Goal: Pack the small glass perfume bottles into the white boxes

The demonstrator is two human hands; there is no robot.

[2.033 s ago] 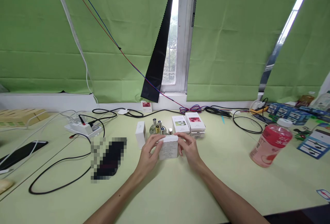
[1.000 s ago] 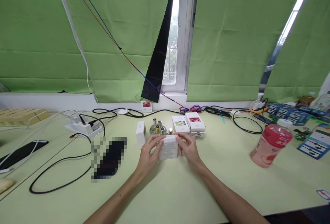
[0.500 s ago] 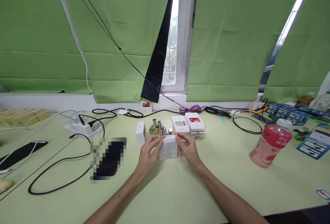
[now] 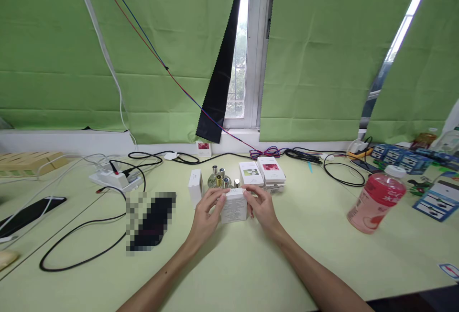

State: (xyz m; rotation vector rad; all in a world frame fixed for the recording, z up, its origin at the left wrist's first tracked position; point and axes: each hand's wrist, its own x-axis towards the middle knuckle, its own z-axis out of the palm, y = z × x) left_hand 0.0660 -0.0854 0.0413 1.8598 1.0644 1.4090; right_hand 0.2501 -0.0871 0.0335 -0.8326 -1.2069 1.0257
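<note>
The carton (image 4: 234,209) stands upright on the tabletop (image 4: 236,264), its top looking closed, which I'd take to mean the flap is in. The left hand (image 4: 205,211) pinches its upper left corner between thumb and fingers; the right hand (image 4: 264,206) pinches the upper right. Just behind the carton are silver- and gold-capped bottles (image 4: 219,180), with a white box (image 4: 195,187) to its left and picture boxes (image 4: 272,170) behind, to its right.
</note>
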